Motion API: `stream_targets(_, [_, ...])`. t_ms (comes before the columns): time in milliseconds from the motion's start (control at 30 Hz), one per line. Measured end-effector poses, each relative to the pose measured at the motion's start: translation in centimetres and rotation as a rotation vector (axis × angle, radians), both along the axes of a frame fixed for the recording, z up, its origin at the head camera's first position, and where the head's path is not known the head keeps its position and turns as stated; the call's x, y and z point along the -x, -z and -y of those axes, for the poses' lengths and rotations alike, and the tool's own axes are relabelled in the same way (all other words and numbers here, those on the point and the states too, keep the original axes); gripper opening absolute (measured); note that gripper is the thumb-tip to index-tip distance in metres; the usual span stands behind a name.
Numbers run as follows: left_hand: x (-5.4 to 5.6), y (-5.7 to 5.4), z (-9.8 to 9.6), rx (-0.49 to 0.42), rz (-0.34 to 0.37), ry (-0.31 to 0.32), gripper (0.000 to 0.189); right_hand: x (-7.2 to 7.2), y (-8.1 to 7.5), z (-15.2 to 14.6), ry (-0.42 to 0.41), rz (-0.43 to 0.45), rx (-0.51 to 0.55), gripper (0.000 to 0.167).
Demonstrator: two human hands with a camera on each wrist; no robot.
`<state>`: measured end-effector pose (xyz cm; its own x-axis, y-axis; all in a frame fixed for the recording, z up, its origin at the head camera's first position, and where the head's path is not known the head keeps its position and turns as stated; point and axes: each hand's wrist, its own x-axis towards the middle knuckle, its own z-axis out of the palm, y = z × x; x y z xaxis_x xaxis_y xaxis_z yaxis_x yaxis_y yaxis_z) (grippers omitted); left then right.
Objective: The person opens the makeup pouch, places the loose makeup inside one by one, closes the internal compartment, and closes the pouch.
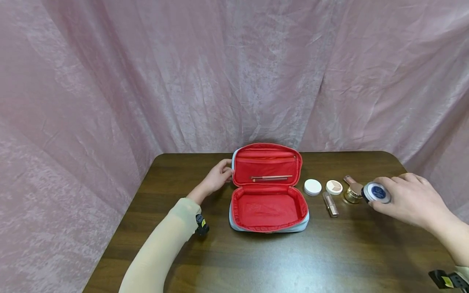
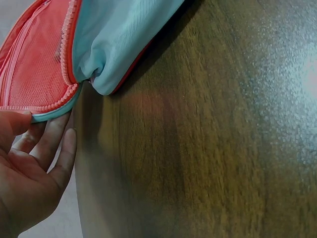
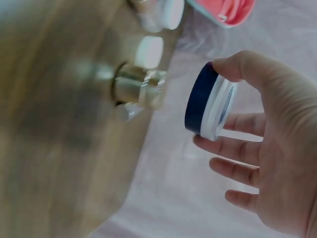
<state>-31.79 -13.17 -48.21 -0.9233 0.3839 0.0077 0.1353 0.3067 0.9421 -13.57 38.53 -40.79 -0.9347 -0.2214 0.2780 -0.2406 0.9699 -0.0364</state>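
Note:
A light-blue makeup bag point(image 1: 269, 230) with a red lining lies unzipped, its lid raised. My left hand point(image 1: 219, 176) holds the lid's left edge; in the left wrist view the thumb is on the red mesh side and the fingers point(image 2: 49, 141) go behind the rim. Two slim makeup brushes point(image 1: 272, 178) sit across the lid's inner pocket. Over at the right, my right hand point(image 1: 412, 199) pinches a round cosmetic jar point(image 3: 201, 99), navy on one side and white on the other, between thumb and fingers. It is raised above the table.
Between bag and right hand lie a white round jar point(image 1: 312, 187), a three-colour concealer pot point(image 1: 334, 187), a clear-capped lipstick tube point(image 1: 331, 204), a gold-based jar point(image 1: 353, 194) and a pinkish tube point(image 1: 349, 179). A pink curtain point(image 1: 234, 81) hangs behind the wooden table point(image 1: 249, 260).

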Motion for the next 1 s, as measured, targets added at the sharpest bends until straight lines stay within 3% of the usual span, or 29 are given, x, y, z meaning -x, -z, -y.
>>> stream_targets(233, [0.0, -0.1, 0.0, 0.005, 0.0, -0.006, 0.038, 1.5, -2.4, 3.5, -0.061, -0.06, 0.038, 0.058])
stream_targets(500, [-0.1, -0.3, -0.1, 0.015, -0.011, -0.003, 0.036, 3.3, -3.5, 8.1, -0.167, -0.067, 0.042, 0.06])
stream_targets(667, [-0.2, -0.3, -0.1, 0.015, -0.017, 0.004, 0.036, 4.4, -3.5, 10.7, -0.241, -0.073, 0.053, 0.057])
stream_targets(1000, [-0.1, -0.3, 0.0, 0.019, -0.016, -0.003, 0.036, 6.5, -2.2, 14.7, -0.304, -0.018, 0.037, 0.056])
